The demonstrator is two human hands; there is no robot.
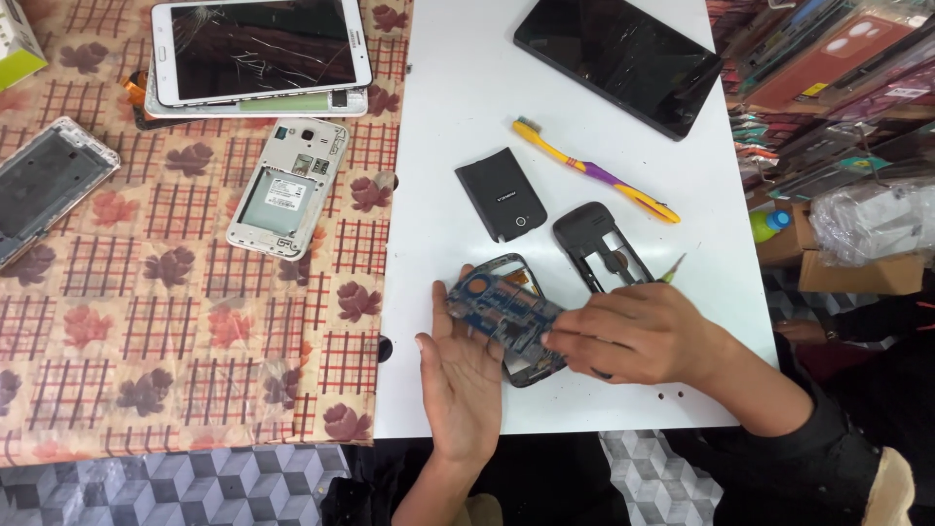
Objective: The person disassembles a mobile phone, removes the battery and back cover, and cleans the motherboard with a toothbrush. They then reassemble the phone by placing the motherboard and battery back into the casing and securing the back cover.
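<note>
A view from above shows a table covered on its left part by a checked cloth with a leaf pattern [185, 321] and on its right part by a bare white board [458, 97]. Near the top of the cloth lies a white tablet with a cracked screen [260, 49], and on the board's far end lies a dark tablet [618, 58], also cracked. At the cloth's left edge sits a phone frame with a silver rim [44, 185], and below the white tablet rests a white phone with its back cover off [289, 187]. On the board lie a yellow and purple toothbrush [594, 172], a dark phone back cover [500, 195] and a black phone housing [599, 248]. At the board's near edge, the left hand [460, 380] lies palm up and open, its fingertips under a dark phone frame [521, 360]. Across that frame rests a blue circuit board [502, 312], between the two hands. The right hand [638, 336] comes in from the right, its fingers pinched on the circuit board's right end, with a green-tipped tool [674, 269] showing just behind it.
</note>
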